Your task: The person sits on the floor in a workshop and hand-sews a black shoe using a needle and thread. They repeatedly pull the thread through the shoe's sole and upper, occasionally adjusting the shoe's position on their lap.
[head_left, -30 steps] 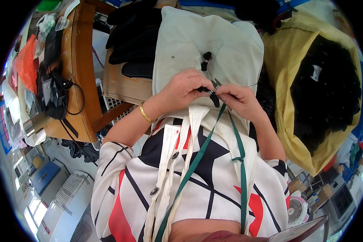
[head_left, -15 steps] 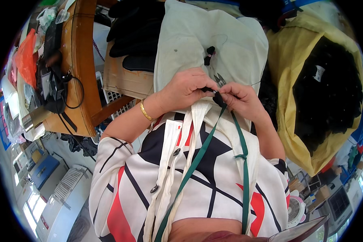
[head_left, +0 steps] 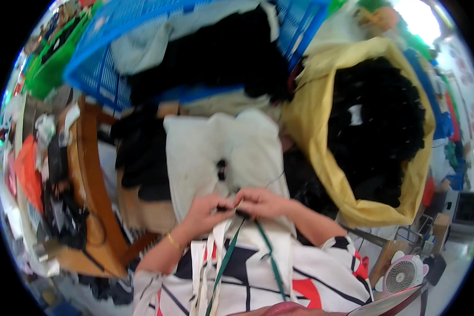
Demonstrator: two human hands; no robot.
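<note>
Over pale cloth point(head_left: 253, 139), left fingers point(head_left: 219, 201), right fingers point(head_left: 250, 195), pinched on small, blurred, black piece point(head_left: 242, 214)

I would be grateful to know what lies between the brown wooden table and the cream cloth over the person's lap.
The head view shows a pile of black, soft-looking pieces on a tan cardboard box there.

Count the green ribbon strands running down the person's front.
2. The left strand slants down from under the right hand; the right strand runs down beside it. Their upper ends are hidden or blurred near that hand, so both could be one ribbon.
</note>
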